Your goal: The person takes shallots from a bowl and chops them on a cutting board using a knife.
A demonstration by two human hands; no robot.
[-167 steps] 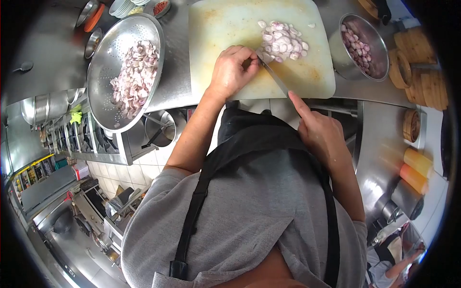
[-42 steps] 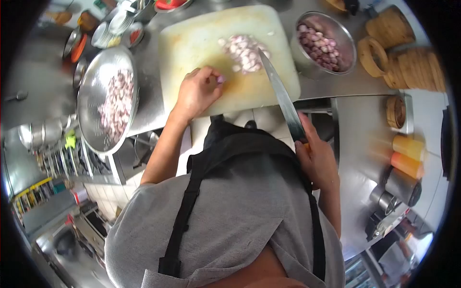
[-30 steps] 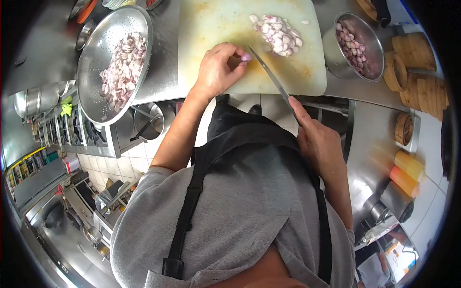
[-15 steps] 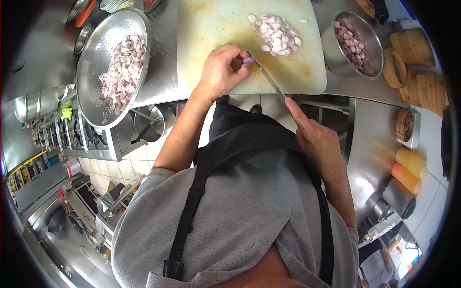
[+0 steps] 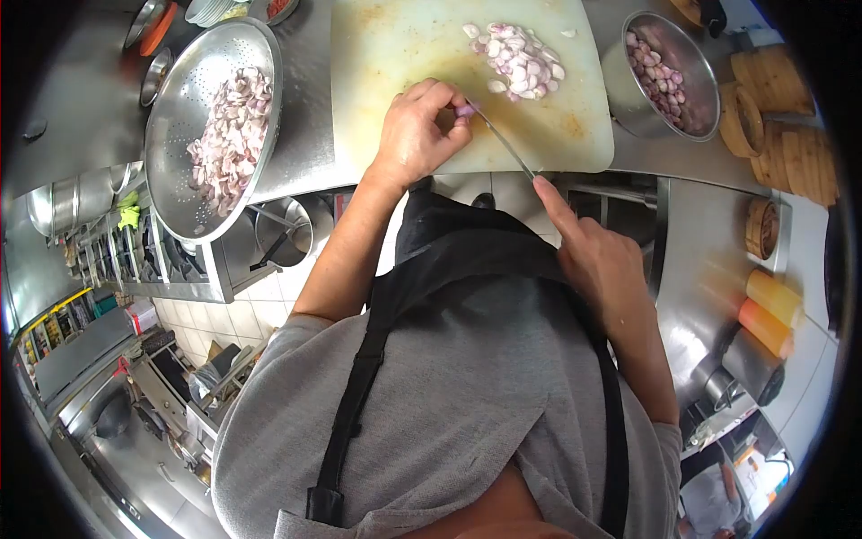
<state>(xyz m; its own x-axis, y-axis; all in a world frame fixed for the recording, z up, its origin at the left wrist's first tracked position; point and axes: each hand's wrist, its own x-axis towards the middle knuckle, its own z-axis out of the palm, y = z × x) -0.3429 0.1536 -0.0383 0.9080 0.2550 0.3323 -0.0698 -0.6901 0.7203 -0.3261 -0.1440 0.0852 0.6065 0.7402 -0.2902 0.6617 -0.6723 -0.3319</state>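
Observation:
Over the near part of the white cutting board [image 5: 386, 45], my left hand [image 5: 417, 130] pinches a small purple shallot [image 5: 465, 110] between thumb and fingers. My right hand [image 5: 600, 260] grips a knife [image 5: 505, 144], its index finger stretched along the back of the blade. The knife's handle is hidden in my palm. Its tip touches or lies right by the shallot; I cannot tell how deep it is. Farther back on the board lies a pile of peeled shallots [image 5: 519, 63].
Left of the board, a perforated steel colander [image 5: 171, 117] holds many pale shallot pieces [image 5: 233, 135]. A deep steel pot [image 5: 624, 99] with shallots [image 5: 657, 76] stands to the right. Beyond it are bamboo steamers [image 5: 781, 85]. Squeeze bottles [image 5: 768, 314] stand at lower right, near another person [image 5: 709, 499].
The whole view has shifted slightly. My left hand keeps its pinch on the shallot, and the knife blade stays beside it with very little movement.

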